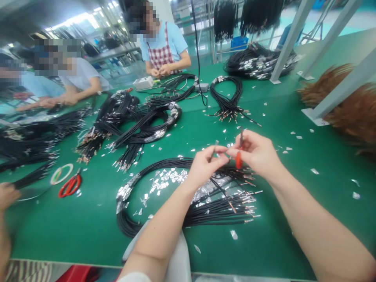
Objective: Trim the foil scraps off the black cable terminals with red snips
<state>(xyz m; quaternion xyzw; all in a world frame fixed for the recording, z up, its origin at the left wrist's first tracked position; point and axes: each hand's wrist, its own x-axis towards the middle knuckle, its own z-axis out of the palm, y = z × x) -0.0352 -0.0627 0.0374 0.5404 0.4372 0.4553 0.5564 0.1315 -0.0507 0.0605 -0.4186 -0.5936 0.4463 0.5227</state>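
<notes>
My right hand is closed around a pair of red-handled scissors, with the dark blades pointing up. Its fingertips meet those of my left hand, which pinches the end of a black cable mostly hidden by the fingers. Below both hands lies a looped bundle of black cables, wrapped in silvery foil on its left bend. The bundle's loose ends fan out to the right, with copper and silver tips. Foil scraps are scattered inside the loop.
More cable bundles lie across the green table. Another pair of red-handled scissors and a tape ring are at left. A co-worker's hand is at the left edge; other people sit opposite. Metal posts stand at right.
</notes>
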